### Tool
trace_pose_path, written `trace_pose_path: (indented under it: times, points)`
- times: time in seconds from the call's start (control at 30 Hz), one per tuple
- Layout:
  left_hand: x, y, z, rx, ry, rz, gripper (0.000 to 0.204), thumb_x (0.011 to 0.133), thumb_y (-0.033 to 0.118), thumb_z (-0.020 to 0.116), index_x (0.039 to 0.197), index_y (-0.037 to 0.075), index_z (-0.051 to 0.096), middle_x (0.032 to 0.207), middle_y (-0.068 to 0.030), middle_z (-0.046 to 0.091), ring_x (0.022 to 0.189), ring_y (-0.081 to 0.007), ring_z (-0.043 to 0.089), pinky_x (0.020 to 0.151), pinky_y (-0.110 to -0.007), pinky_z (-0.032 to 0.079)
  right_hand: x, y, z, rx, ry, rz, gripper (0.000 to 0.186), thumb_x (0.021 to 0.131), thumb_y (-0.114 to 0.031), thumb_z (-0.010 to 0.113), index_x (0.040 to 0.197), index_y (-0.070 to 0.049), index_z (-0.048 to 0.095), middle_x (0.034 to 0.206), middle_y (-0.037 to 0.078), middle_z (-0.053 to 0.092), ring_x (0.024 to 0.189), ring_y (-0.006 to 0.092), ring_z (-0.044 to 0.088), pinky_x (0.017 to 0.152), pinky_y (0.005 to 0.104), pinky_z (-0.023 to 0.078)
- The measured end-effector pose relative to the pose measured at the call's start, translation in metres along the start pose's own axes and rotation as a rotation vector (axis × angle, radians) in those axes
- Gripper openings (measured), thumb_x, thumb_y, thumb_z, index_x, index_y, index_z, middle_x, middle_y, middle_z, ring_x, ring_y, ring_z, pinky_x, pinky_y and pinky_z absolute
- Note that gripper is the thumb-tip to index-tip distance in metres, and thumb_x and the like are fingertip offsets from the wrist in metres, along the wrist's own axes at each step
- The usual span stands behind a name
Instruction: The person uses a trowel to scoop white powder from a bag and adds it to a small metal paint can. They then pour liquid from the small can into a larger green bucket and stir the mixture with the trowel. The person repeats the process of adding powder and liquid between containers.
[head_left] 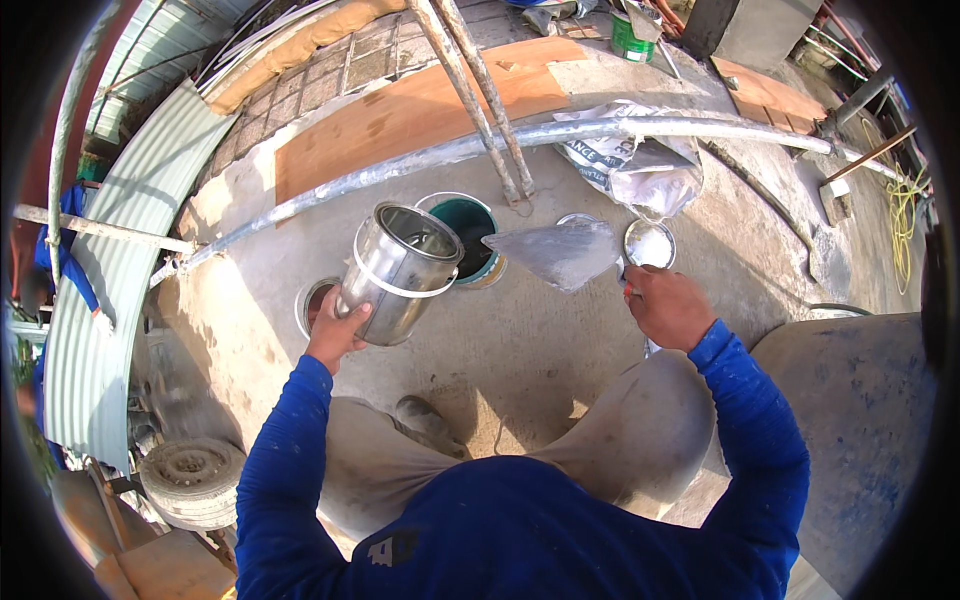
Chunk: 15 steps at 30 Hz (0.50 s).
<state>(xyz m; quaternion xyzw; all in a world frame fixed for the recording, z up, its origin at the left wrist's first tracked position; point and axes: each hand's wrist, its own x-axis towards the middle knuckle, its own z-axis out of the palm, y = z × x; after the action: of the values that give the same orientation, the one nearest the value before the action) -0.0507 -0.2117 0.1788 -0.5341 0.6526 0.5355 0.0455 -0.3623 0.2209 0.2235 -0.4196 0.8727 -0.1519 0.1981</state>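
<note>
My left hand [340,328] grips the lower side of a shiny metal can [392,300], tilted, with a white band or handle around it. A pointed trowel [565,255] is in my right hand [672,305], its flat grey blade reaching left toward the can but apart from it. Just behind the can stands a dark green bucket [482,225], partly hidden. A round container holding white material [650,244] sits beyond my right hand. Left of the can, a round opening or container [312,303] is partly covered by my left hand.
A metal pipe [420,165] crosses ahead, with two slanting poles [480,105] meeting the floor. A crumpled cement bag [655,180] lies behind the trowel. Corrugated sheet [125,270] and a wheel [192,475] are left. Another person's blue sleeve [78,275] shows far left; a shovel [825,260] lies right.
</note>
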Motion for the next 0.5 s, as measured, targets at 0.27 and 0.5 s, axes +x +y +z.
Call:
trace_pose_path:
  times: [0.27,0.5]
  points:
    - [0.001,0.001,0.003,0.022,0.021,0.027,0.101,0.093,0.037,0.084,0.169,0.013,0.023,0.148,-0.0134,0.055,0.115,-0.0239,0.065,0.07,-0.036,0.061,0.005,-0.013,0.008,-0.021,0.026,-0.068,0.016,0.094,-0.014,0.061,0.105,-0.003,0.066,0.098,0.021,0.072,0.089,0.044,0.072,0.081,0.0555,0.055]
    - [-0.003,0.004,0.004,0.035,0.039,0.022,0.1,0.093,0.037,0.084,0.169,0.013,0.024,0.146,-0.0133,0.057,0.114,-0.0232,0.066,0.068,-0.034,0.06,0.012,-0.021,0.008,-0.029,-0.013,-0.062,0.018,0.093,-0.012,0.065,0.107,-0.001,0.065,0.099,0.021,0.072,0.092,0.0437,0.071,0.084,0.0533,0.055]
